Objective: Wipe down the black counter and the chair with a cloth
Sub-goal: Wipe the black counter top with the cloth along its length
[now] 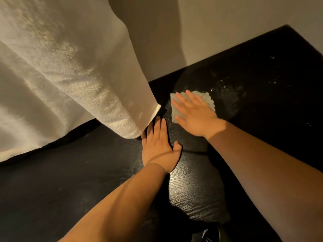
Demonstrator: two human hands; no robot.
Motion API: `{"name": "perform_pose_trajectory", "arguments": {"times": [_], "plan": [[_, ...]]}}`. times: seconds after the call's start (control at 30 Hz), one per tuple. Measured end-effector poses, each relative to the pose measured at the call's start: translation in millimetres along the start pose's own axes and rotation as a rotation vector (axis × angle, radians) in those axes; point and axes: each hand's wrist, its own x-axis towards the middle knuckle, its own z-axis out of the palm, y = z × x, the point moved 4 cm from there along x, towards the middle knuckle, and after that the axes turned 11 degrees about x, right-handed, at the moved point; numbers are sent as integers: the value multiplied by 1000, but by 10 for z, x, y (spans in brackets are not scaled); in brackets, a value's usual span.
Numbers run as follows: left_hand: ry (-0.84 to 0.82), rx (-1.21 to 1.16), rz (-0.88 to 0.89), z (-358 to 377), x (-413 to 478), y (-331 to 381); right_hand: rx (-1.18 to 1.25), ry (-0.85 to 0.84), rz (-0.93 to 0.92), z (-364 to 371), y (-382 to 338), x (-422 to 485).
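Arms (113, 206) out over the counter (52, 189), we had our right hand (197, 113) flat on the cloth (208, 100), left hand (159, 147) flat by the towel (70, 75); wiping leftward probably would've snagged it.

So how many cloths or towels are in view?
2. A small cloth lies flat under the right hand on the black counter; a big white towel hangs at left, its lower corner by the left hand. Others may lie out of frame.

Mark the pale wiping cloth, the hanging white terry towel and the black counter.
Pale wiping cloth (208, 97): head view, far right corner.
Hanging white terry towel (70, 75): head view, mid-drape.
Black counter (192, 198): head view, bare glossy patch.
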Motion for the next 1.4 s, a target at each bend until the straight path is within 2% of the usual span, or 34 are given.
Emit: {"name": "perform_pose_trajectory", "arguments": {"times": [0.1,0.27,0.33,0.6,0.73,0.9,1.13,1.23,1.33,1.4], "plan": [[0,-6,5,-4,10,3,18,28,82,4,-83,58],[7,17,33,5,1,-17,25,-58,-123,191,-123,-451],[14,14,36,8,2,-17,14,-94,-142,192,-77,-502],[18,7,22,8,19,-6,0,-28,-21,-112,-145,377],[11,3,23,5,13,-15,18,-6,-14,37,-217,2],[21,-5,26,-1,19,-8,2,-105,-47,151,-182,-288],[15,-6,25,-4,20,-9,-11,13,57,-162,-36,452],[6,2,26,11,16,-22,11,37,75,-74,-107,224],[19,-7,28,3,18,-29,-41,71,2,136,-143,-255],[32,-7,30,21,33,-29,-46,35,-30,124,-66,-273]]}}
